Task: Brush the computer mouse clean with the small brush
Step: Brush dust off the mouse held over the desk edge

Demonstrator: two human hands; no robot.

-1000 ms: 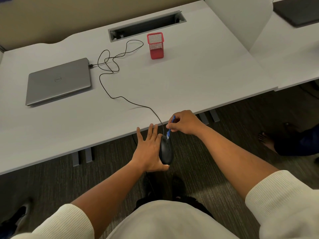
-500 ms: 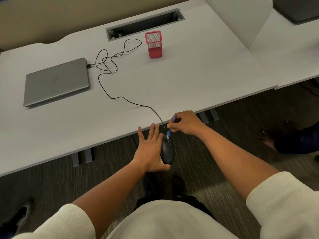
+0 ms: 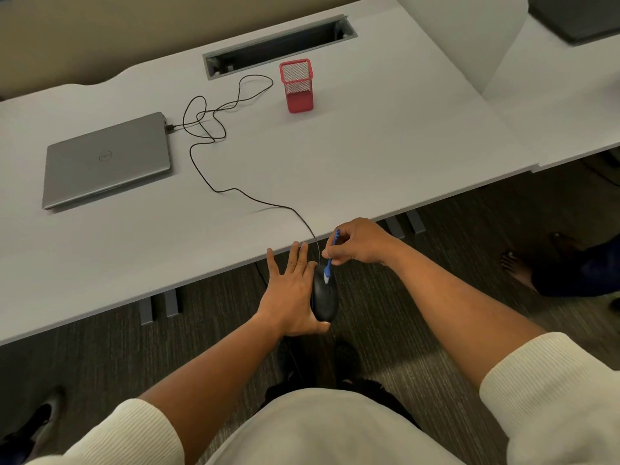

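A black computer mouse is held in the air just in front of the desk's near edge. My left hand cradles it from the left, fingers stretched flat and the thumb under its rear end. My right hand pinches a small blue brush with white bristles. The bristles touch the front top of the mouse. The mouse's black cable runs up across the desk to a closed grey laptop.
A red mesh pen cup stands at the back of the white desk, near a cable slot. A second desk with a dark laptop lies at the right. Another person's bare foot rests on the carpet.
The brush tip has shifted slightly along the front of the mouse. Both hands and the mouse stay in nearly the same place.
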